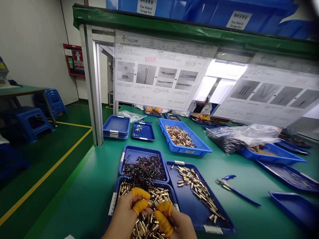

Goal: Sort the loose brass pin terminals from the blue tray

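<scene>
My left hand (133, 205) and my right hand (171, 219), both with yellow finger cots, are close together above a blue tray (115, 196) of brass-coloured metal parts. Fingers of both hands are pinched together; whatever lies between them is too small to make out. Just behind, another blue tray (124, 151) holds a heap of thin dark and red wires (147, 167). To the right, a long blue tray (181, 212) contains brass-coloured pieces with wires (199, 189).
Blue-handled pliers (236, 191) lie right of the trays. Farther back are a blue bin (200, 151) of brass parts, stacked trays (116, 126) and a plastic bag (244, 134). A metal post (93, 89) rises at left. Other people's hands (153, 109) work across the table.
</scene>
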The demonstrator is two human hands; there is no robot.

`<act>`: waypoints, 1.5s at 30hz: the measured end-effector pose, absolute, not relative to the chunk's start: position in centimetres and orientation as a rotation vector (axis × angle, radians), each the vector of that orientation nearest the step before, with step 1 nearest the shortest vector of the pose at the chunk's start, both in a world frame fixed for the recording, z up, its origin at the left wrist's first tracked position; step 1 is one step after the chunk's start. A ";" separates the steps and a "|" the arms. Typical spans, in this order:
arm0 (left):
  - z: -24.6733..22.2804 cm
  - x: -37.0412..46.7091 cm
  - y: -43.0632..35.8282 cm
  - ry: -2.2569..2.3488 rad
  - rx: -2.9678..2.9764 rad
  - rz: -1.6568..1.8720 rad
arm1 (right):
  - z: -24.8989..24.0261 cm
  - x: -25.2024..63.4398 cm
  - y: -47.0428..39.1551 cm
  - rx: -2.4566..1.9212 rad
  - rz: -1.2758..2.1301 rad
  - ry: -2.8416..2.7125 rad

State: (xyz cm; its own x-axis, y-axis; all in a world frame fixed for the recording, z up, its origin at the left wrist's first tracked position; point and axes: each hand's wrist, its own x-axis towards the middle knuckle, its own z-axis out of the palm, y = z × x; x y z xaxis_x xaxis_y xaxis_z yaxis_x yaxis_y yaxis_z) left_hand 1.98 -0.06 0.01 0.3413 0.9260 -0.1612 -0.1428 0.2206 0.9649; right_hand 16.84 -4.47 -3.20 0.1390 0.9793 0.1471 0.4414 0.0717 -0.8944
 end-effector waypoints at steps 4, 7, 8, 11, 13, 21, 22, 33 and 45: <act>0.3 1.7 -0.1 0.987 1.262 0.919 | -2.0 16.3 -4.7 -1.498 0.697 -1.548; 0.3 1.5 0.0 0.993 1.333 0.945 | -1.2 16.2 -4.9 -1.500 0.681 -1.549; 0.3 1.5 0.0 0.988 1.336 0.947 | -0.9 16.2 -4.9 -1.499 0.680 -1.552; 0.2 1.5 0.0 0.988 1.341 0.944 | -0.2 16.2 -5.0 -1.502 0.697 -1.589; 0.2 1.5 0.0 0.982 1.359 0.935 | 0.2 16.2 -5.1 -1.538 0.699 -1.624; -0.2 1.2 0.0 0.957 1.417 0.926 | 0.2 16.2 -5.5 -1.524 0.661 -1.601; -0.3 1.3 0.0 0.957 1.423 0.927 | -0.1 16.3 -5.4 -1.523 0.660 -1.601; -0.1 1.4 -0.2 0.982 1.533 0.890 | -1.5 16.6 -5.4 -1.550 0.686 -1.596; -1.4 1.3 -1.1 1.077 1.699 0.734 | -0.8 16.4 -4.2 -1.292 1.075 -1.438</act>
